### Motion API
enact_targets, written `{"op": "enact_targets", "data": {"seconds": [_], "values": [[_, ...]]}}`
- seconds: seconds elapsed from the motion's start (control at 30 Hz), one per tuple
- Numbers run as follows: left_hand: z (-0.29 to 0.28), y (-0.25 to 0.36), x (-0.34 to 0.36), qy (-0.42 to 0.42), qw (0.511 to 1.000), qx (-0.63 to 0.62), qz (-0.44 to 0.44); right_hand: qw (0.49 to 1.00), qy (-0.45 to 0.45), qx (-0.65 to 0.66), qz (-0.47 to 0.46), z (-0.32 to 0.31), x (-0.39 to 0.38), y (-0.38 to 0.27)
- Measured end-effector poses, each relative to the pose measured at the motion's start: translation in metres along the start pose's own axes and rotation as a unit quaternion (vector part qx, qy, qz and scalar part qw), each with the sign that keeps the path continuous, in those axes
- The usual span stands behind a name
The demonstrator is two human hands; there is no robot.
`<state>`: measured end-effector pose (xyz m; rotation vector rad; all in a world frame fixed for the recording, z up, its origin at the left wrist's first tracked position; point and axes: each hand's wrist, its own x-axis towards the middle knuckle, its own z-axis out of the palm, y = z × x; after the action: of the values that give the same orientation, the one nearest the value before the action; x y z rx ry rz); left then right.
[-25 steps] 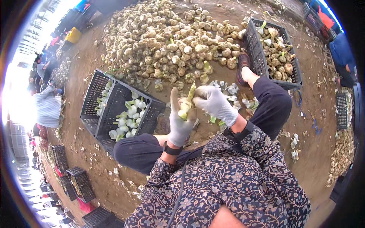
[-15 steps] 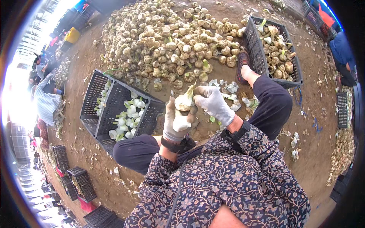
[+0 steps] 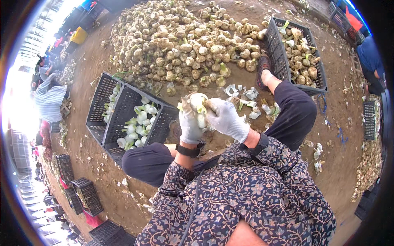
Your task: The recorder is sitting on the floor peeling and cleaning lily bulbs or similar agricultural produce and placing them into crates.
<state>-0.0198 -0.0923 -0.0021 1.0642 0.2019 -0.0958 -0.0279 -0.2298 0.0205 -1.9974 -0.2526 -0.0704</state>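
Observation:
Both my hands wear pale grey-white gloves and meet in front of me. A garlic bulb (image 3: 198, 100), whitish with some green, sits between them. My left hand (image 3: 190, 126) is closed round its left side and underside. From the right, my right hand (image 3: 228, 119) has its fingers and thumb pressed against the bulb, with its back toward the view. Another pale piece shows lower between the hands, but I cannot tell whether it is a second bulb or peeled skin. Loose white garlic skins (image 3: 248, 100) lie on the ground just beyond my right hand.
A large heap of unpeeled garlic (image 3: 172, 45) spreads ahead. At left, a black crate (image 3: 107, 133) holds clean white bulbs; at right, another crate (image 3: 274, 51) holds brownish ones beside my foot. Other people (image 3: 49, 100) sit at far left, near more crates (image 3: 87, 197).
My right hand has turned over and come closer to my left. The upper bulb has moved slightly up and left and now looks whiter. My left fingers wrap higher round it.

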Motion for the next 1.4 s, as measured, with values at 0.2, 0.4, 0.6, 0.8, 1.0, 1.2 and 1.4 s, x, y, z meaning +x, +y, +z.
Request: {"op": "enact_targets", "data": {"seconds": [0.2, 0.4, 0.6, 0.8, 1.0, 1.2, 1.4], "values": [[-0.01, 0.002, -0.008, -0.129, 0.99, -0.033, -0.04, 0.893, -0.161, 0.358, 0.221, -0.038, 0.0, -0.007], [-0.016, 0.033, -0.012, -0.241, 0.954, -0.096, -0.15, 0.838, -0.056, 0.483, 0.249, -0.046, -0.012, -0.004], [-0.021, 0.045, -0.029, -0.322, 0.911, 0.031, -0.255, 0.957, 0.068, 0.208, 0.188, -0.116, 0.038, 0.025], [-0.034, 0.031, -0.026, -0.254, 0.95, 0.03, -0.179, 0.966, -0.167, -0.192, -0.037, -0.09, 0.019, 0.015], [-0.035, 0.037, -0.02, -0.256, 0.947, 0.103, -0.164, 0.981, -0.152, -0.044, -0.109, -0.055, 0.009, -0.017], [-0.038, 0.042, -0.019, -0.293, 0.91, 0.175, -0.234, 0.927, -0.246, -0.246, -0.138, -0.047, 0.011, -0.019], [-0.037, 0.037, -0.02, -0.284, 0.924, 0.02, -0.254, 0.932, -0.163, -0.29, -0.146, -0.04, 0.013, -0.013]]}}
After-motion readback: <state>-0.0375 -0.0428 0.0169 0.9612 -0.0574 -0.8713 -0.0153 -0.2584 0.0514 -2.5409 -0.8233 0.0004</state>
